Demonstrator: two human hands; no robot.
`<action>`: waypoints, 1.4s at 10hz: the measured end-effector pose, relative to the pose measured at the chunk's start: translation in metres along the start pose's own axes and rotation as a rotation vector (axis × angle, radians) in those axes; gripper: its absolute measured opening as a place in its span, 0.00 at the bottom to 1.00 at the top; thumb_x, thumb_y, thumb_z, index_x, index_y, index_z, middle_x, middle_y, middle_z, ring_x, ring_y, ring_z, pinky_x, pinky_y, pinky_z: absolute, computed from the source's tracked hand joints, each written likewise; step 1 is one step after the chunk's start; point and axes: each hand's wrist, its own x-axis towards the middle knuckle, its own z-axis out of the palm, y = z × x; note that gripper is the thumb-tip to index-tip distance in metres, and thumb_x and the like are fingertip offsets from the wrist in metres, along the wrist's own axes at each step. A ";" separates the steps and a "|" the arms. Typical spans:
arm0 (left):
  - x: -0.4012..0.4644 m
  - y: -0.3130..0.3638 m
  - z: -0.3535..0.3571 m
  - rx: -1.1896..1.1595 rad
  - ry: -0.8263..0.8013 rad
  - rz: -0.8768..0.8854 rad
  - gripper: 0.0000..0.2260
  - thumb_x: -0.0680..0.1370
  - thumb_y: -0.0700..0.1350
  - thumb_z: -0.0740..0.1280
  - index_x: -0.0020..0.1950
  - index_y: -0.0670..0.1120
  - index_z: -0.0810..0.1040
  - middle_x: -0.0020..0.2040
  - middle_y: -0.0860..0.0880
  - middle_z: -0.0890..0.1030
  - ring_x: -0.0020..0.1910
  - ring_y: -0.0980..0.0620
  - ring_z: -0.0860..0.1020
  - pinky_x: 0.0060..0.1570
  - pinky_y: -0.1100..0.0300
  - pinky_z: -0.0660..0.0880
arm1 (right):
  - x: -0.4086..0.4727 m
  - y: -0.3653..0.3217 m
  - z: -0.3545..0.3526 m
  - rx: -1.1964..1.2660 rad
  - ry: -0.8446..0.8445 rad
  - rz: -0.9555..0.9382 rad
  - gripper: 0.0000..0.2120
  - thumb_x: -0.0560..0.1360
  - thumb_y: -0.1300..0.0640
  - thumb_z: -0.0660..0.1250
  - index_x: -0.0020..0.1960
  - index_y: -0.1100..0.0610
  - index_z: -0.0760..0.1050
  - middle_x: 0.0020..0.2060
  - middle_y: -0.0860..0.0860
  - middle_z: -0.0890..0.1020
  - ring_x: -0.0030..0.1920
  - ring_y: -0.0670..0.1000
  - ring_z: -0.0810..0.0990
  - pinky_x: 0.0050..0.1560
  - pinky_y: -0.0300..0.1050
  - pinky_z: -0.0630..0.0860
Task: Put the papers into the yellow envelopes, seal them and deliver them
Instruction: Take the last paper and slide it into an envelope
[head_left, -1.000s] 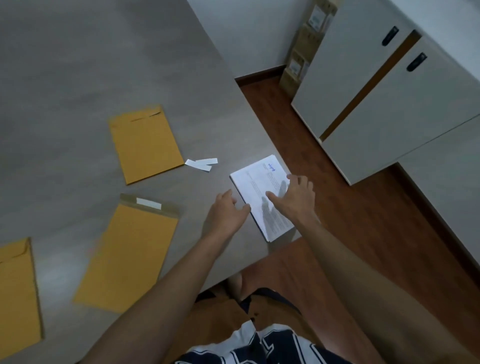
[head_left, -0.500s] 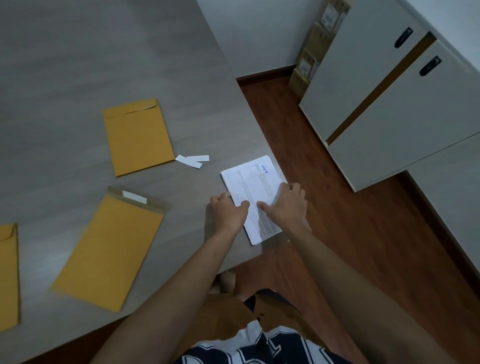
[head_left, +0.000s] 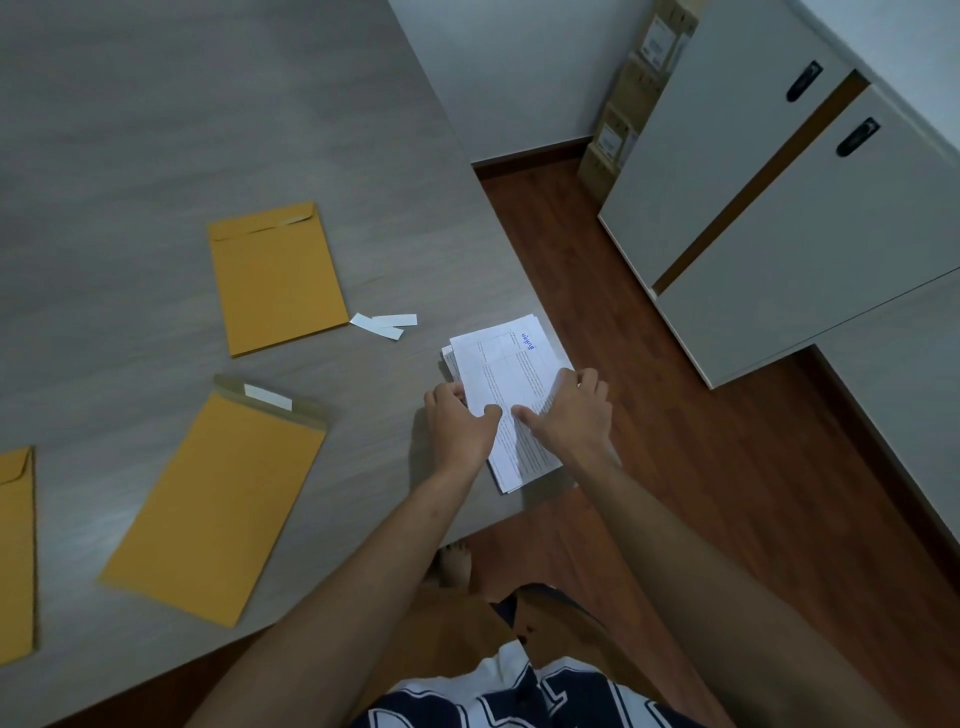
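While both hands pinch the papers (head_left: 511, 374) at the table's (head_left: 156, 130) 4 o'clock corner, left hand (head_left: 457, 426) and right hand (head_left: 574, 418) curl on opposite edges.

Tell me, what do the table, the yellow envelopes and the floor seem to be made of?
The table looks like matte grey laminate with a faint wood-grain print, though it could be coated wood. The yellow envelopes look like stiff kraft paper, dull, with creased flaps. The floor seems to be reddish-brown wood or wood-look planks with a slight sheen; seams run along it.
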 end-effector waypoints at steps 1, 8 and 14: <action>-0.002 0.003 0.001 0.005 0.005 0.014 0.19 0.76 0.48 0.71 0.64 0.45 0.71 0.63 0.49 0.73 0.57 0.52 0.77 0.29 0.71 0.63 | 0.000 -0.001 0.000 -0.003 -0.003 0.000 0.40 0.66 0.28 0.67 0.67 0.54 0.65 0.64 0.54 0.69 0.61 0.53 0.70 0.60 0.49 0.70; -0.006 0.004 0.000 0.010 0.022 -0.008 0.19 0.76 0.50 0.71 0.63 0.47 0.70 0.62 0.50 0.74 0.55 0.53 0.76 0.29 0.71 0.61 | -0.002 -0.001 -0.002 -0.005 -0.004 0.002 0.41 0.67 0.29 0.67 0.68 0.54 0.64 0.65 0.54 0.69 0.62 0.53 0.70 0.60 0.48 0.70; 0.002 0.003 0.002 0.003 0.043 0.012 0.19 0.77 0.48 0.71 0.64 0.47 0.70 0.64 0.49 0.73 0.55 0.52 0.77 0.28 0.72 0.62 | -0.002 -0.002 -0.002 -0.022 -0.006 0.000 0.40 0.67 0.29 0.67 0.68 0.55 0.64 0.65 0.54 0.69 0.62 0.53 0.69 0.60 0.48 0.69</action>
